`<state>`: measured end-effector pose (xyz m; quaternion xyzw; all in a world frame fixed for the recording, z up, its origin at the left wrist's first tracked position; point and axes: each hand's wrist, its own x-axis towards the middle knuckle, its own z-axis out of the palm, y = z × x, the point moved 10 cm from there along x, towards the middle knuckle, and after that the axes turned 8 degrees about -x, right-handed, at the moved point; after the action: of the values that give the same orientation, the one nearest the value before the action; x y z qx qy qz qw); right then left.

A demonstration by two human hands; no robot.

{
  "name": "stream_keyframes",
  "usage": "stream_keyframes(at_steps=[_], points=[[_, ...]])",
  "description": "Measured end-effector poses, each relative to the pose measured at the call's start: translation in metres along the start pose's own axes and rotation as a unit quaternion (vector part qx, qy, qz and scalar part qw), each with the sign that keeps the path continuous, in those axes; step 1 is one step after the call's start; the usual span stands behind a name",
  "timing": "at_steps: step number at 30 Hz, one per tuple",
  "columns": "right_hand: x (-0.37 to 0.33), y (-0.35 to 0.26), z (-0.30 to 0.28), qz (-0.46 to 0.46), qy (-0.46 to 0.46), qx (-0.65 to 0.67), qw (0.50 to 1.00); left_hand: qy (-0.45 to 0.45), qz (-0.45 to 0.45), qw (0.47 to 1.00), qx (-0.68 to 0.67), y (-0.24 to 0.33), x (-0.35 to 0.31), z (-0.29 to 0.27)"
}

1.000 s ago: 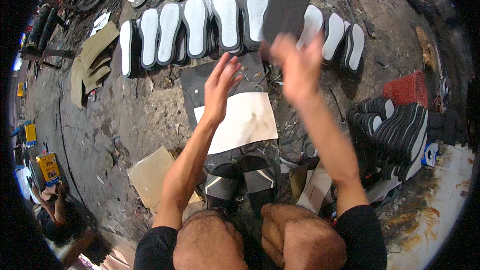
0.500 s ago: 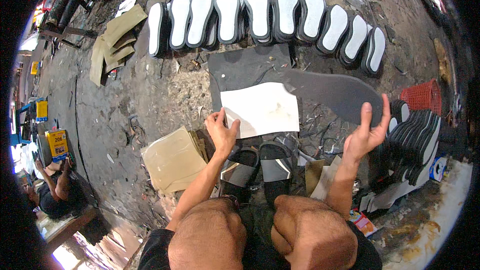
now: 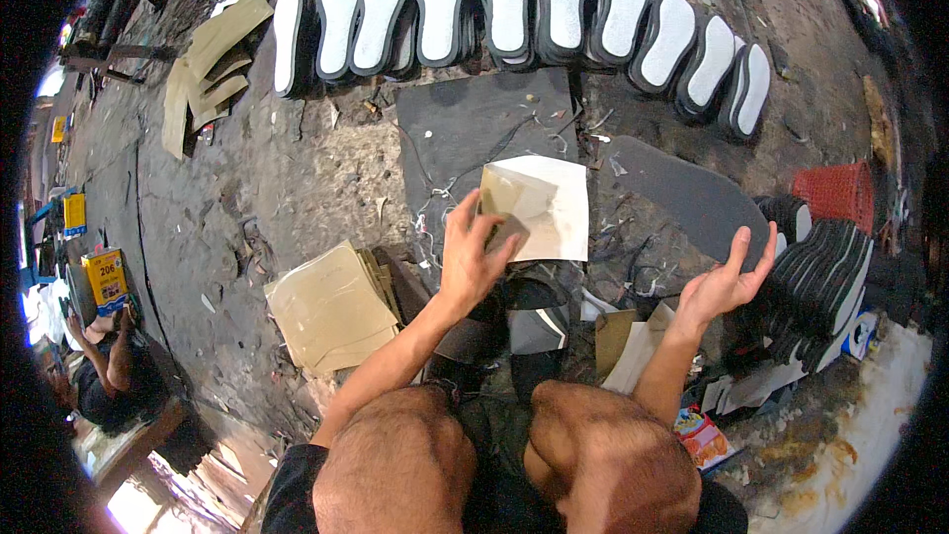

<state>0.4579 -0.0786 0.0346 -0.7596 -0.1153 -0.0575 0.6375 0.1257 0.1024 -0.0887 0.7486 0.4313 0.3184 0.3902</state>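
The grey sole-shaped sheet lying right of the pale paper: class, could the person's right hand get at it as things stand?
Probably yes. The right hand is open, palm up, at the near edge of the grey sole-shaped sheet, and nothing lies between them. The left hand is busy lifting the pale paper.

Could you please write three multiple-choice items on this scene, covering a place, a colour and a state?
1. Where does the red basket stand?
A. right of the dark sheet
B. on the cardboard stack
C. among the row of soles

2. What colour is the top face of the soles in the row?
A. white
B. red
C. yellow

3. How is the right hand?
A. open, palm up
C. gripping a sole
B. closed in a fist

Answers: 1 A, it sits at the right edge. 2 A, white inside dark rims. 3 A, fingers spread, holding nothing.
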Motion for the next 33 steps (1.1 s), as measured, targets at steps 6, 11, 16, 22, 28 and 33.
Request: stream_keyframes(at_steps=[6, 11, 16, 22, 28, 33], points=[[-0.016, 0.049, 0.053, 0.158, -0.196, 0.092, 0.963, 0.079, -0.277, 0.949, -0.131, -0.097, 0.015, -0.025], [-0.070, 0.099, 0.105, 0.222, -0.273, 0.088, 0.932, 0.135, -0.192, 0.959, -0.161, -0.120, 0.011, -0.041], [-0.130, 0.135, 0.134, 0.316, -0.336, 0.116, 0.879, 0.068, -0.387, 0.888, -0.240, -0.105, -0.002, -0.035], [-0.129, 0.142, 0.143, 0.187, -0.407, -0.034, 0.894, 0.131, -0.360, 0.903, -0.194, -0.125, -0.008, -0.047], [-0.131, 0.152, 0.151, 0.197, -0.410, -0.075, 0.888, 0.140, -0.281, 0.948, -0.061, -0.119, 0.003, -0.049], [-0.127, 0.158, 0.151, 0.171, -0.410, -0.094, 0.891, 0.113, -0.301, 0.945, -0.059, -0.121, 0.005, -0.046]])
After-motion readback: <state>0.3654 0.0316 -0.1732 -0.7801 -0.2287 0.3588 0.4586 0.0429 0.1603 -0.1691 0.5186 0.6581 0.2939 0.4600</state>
